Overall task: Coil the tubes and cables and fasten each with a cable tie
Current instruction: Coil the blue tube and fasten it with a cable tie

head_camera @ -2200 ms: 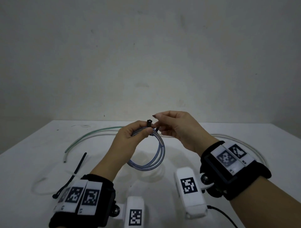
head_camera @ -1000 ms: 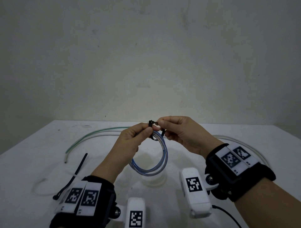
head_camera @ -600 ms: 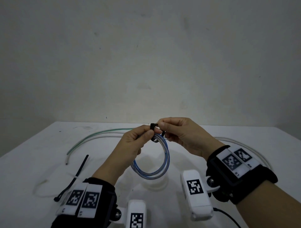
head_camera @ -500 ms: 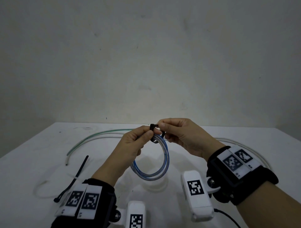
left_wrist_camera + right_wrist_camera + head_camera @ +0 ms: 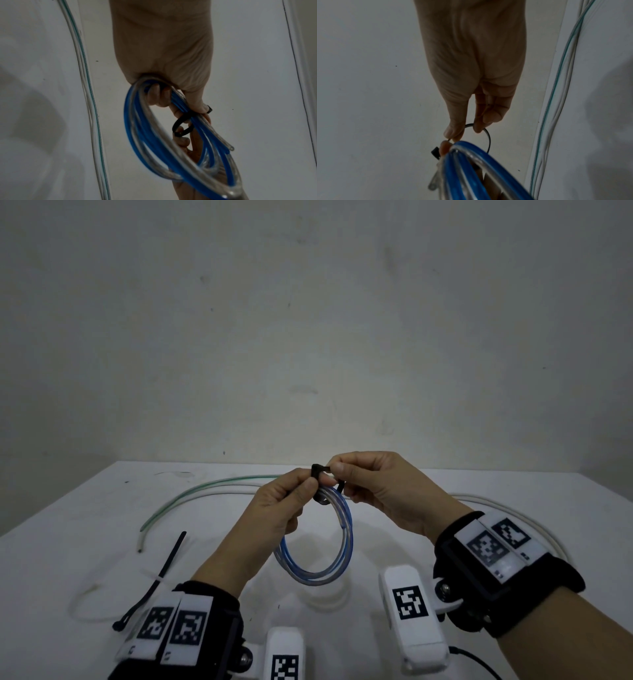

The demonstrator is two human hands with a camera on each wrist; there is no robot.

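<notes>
The blue and clear tube [image 5: 313,546] is wound into a ring and held up in the air above the white table [image 5: 85,535], in front of the person. It looks light and bendy, and a bit springy, so I think the loops would pop open if nobody held them. It also looks smooth and maybe slippery. The best place to hold it is at the top, where all the loops sit together.

The left hand [image 5: 281,508] is raised, with its thumb and fingers pinching the loops at the top of the ring. The rest of the ring hangs down under it. The right hand [image 5: 380,491] is close beside it, almost touching. Its thumb and first finger pinch the black cable tie [image 5: 485,133], which makes a loose little loop around the tube. The tie's small square head [image 5: 315,468] pokes up between the two hands. I cannot tell for sure if the tail is already through the head, as fingers cover it.

A second black tie [image 5: 161,573] and more long tubes [image 5: 191,491] lie on the table.
</notes>
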